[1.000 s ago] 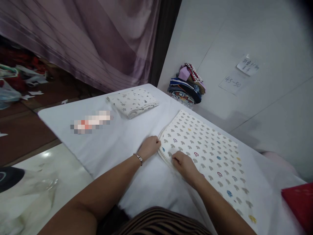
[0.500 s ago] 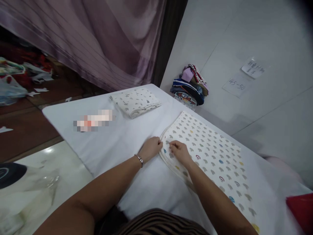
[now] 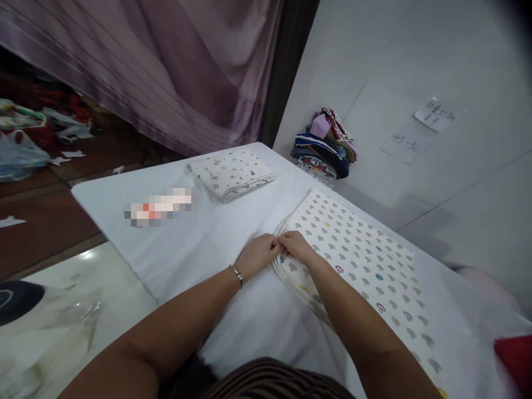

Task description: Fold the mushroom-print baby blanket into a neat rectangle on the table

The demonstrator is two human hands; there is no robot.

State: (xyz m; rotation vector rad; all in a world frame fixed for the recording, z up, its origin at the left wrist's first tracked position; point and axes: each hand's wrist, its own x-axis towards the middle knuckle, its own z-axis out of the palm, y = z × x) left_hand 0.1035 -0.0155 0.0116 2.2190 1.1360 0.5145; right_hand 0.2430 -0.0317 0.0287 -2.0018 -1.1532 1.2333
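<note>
A folded white cloth with grey, red, blue and yellow prints [image 3: 357,260] lies over the right part of the white-covered table [image 3: 166,266]. At its left edge my left hand [image 3: 261,254], with a bracelet on the wrist, is closed on the layered fabric. My right hand [image 3: 294,245] is closed too, its fingertips meeting the left ones on the same edge. What exactly the fingertips pinch is too small to make out. Farther back lies a second folded cloth with small prints [image 3: 233,172].
A blurred-out object [image 3: 162,206] rests at the table's left. Behind the far edge is a pile of folded clothes [image 3: 322,147] by the wall. A red item [image 3: 515,354] is at the right, a pinkish curtain [image 3: 187,66] behind, and bags [image 3: 20,149] on the floor.
My right hand has moved left across the printed cloth to meet my left hand at the edge. My left hand has stayed nearly in place.
</note>
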